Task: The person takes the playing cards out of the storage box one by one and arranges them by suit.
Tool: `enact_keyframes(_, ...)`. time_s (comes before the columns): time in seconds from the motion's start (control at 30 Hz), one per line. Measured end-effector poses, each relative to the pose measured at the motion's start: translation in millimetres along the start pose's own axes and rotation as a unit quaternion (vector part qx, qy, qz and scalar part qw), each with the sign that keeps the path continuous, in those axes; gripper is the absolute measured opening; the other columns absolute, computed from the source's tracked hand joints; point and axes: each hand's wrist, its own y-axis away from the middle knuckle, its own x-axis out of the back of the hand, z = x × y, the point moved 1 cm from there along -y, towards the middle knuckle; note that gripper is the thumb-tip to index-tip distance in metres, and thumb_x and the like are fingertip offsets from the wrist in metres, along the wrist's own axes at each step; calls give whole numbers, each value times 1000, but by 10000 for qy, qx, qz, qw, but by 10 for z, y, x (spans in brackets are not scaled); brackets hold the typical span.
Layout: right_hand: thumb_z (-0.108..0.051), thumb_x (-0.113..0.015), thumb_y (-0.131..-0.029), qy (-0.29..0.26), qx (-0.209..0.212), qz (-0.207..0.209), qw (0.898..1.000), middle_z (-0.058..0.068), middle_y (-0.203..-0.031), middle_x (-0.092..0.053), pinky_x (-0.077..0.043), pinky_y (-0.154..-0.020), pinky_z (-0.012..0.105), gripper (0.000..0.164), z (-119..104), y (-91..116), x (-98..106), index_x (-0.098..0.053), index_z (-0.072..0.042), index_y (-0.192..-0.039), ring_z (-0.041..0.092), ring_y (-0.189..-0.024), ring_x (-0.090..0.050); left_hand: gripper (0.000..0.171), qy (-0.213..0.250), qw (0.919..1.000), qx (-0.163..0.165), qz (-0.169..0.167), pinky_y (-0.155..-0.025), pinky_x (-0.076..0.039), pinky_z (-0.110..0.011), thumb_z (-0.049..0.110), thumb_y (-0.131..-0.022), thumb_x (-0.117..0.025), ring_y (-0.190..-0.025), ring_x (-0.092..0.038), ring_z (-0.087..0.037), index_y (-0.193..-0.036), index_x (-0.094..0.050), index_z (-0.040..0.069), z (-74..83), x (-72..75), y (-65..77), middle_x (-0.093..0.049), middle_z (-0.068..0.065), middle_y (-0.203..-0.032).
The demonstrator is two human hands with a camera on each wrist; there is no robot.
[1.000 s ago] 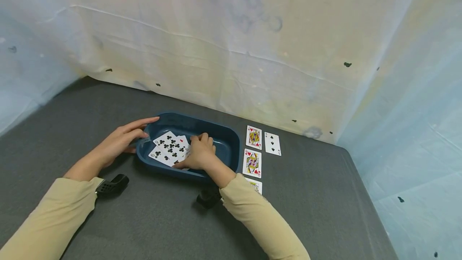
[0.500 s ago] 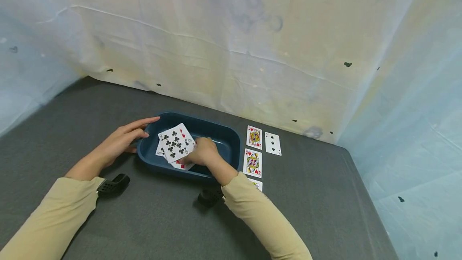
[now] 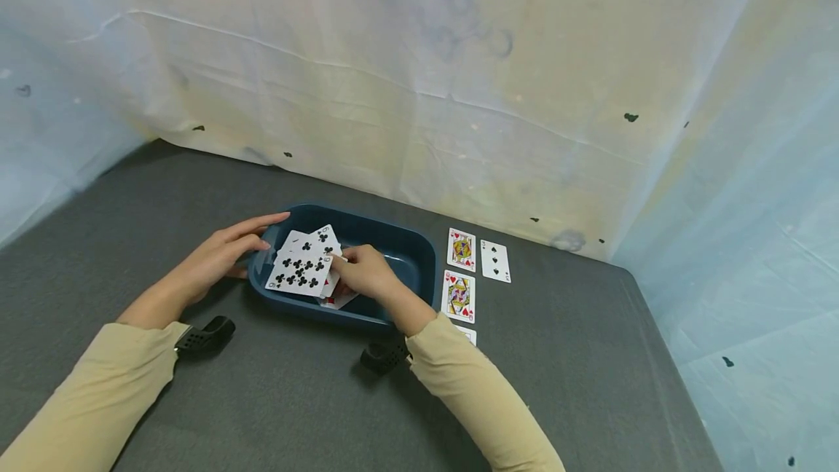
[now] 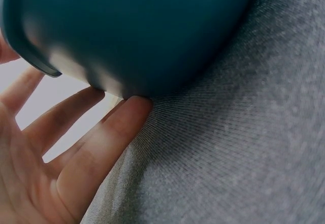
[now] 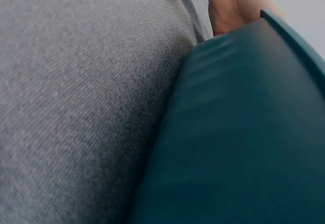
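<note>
Currently L hand (image 3: 219, 253) is resting w/ spread fingers against L end of dark-blue, rounded-rect. plastic-looking tray (image 3: 409, 272); R hand (image 3: 368, 272) is pinching R edge of white black-club playing card (image 3: 298, 274) inside tray, above other overlapping white cards (image 3: 325, 234). Tray's sitting on dark-gray fabric-covered table (image 3: 288, 399); white red-heart court cards (image 3: 458, 297) are lying just R of it.

The grey fabric-covered tabletop (image 3: 596, 363) offers open passage at the head view's lower right. At centre, the high-walled, dark-blue, round-cornered tray (image 3: 367, 223) blocks sideways travel; its right end is open from above. The bare left hand (image 3: 213, 257) obstructs its left end, the bare right hand (image 3: 370, 272) its middle.
</note>
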Motion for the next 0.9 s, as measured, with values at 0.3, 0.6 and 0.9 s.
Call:
enact_keyframes(0.3,-17,-67,-90,-177,79,186,9996,4,-58,-60,-53,-52,28,22,39,69,138,-69,2,-101,11,-46,-55,56,-3,10000,-39,-20,-93,-40,-68,22,-100,-41,-136,-25,-45,-153,-23,24,-20,5,-3,-13,-18,-159)
enact_keyframes(0.6,-4,-64,-88,9,247,-488,9985,3,-72,-60,-42,-50,19,48,98,95,237,-49,4,-133,10,-55,-56,55,-101,9999,-9,11,-92,-40,-69,24,-101,-40,-138,-21,-47,-153,-23,25,-32,10,-1,-10,-17,-160)
enact_keyframes(0.9,-21,-58,-95,236,408,474,9978,12,-84,-67,-40,-57,20,22,68,89,242,-70,-2,-100,20,-62,-63,56,-6,10000,-5,20,-93,-42,-66,24,-100,-41,-136,-25,-48,-154,-23,25,-24,6,-3,-10,-17,-160)
